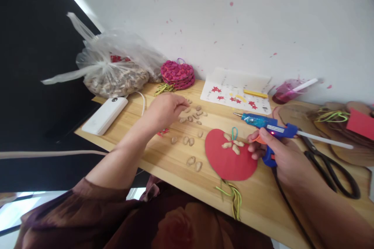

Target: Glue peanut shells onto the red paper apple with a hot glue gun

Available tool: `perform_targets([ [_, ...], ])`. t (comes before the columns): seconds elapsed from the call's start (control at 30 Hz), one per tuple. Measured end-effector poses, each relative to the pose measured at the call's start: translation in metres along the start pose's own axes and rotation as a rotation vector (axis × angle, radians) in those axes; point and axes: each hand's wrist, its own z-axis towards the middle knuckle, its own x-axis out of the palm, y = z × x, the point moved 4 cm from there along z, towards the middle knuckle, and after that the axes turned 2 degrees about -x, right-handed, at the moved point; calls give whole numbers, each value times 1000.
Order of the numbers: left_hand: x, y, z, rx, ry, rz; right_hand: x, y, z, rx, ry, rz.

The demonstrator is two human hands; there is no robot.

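My right hand [277, 155] grips a blue hot glue gun [267, 122] by its handle, nozzle pointing left, beside a red paper circle [230, 159] on the wooden table [175, 171]. Several pistachio shells [233, 144] sit on the circle under a small loop of cord. My left hand [166, 109] reaches over loose pistachio shells [193, 118] scattered on the table, fingertips curled together at the shells; whether a shell is between them I cannot make out.
A plastic bag of shells [117, 74] and a white power bank [104, 116] lie at the far left. A stack of pink shell pieces [177, 74], a star sheet [236, 93], black scissors [330, 167], cardboard cutouts [336, 124] and green-yellow cords [233, 196] surround the work.
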Motion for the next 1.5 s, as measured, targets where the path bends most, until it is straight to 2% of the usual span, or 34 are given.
perform_targets([
  [0.1, 12, 1, 5, 13, 25, -14, 0, 0, -1, 12, 6, -3],
  [0.27, 23, 19, 12, -11, -31, -21, 0, 1, -1, 45, -31, -12],
  [0.43, 35, 23, 15, 141, -8, -13, 0, 0, 0, 65, -26, -37],
  [0.53, 41, 21, 16, 167, 40, 10, 0, -1, 0, 68, -28, -39],
  [0.9, 41, 19, 13, 225, 28, 31, 2, 4, -2, 9, 5, -21],
  [1.07, 41, 14, 14, 152, 39, 50, 2, 3, -2, -9, 15, -24],
  [1.2, 36, 12, 13, 89, 5, 14, 3, 4, -1, -18, 16, -27],
  [1.33, 23, -7, -10, 48, -26, -199, 4, 6, -2, -21, 15, -25],
  [1.4, 20, -24, -33, 32, 54, -326, 4, 6, -2, -10, 19, -9],
  [1.5, 23, -56, -74, 120, 184, -382, 4, 4, -2, 4, 35, -5],
])
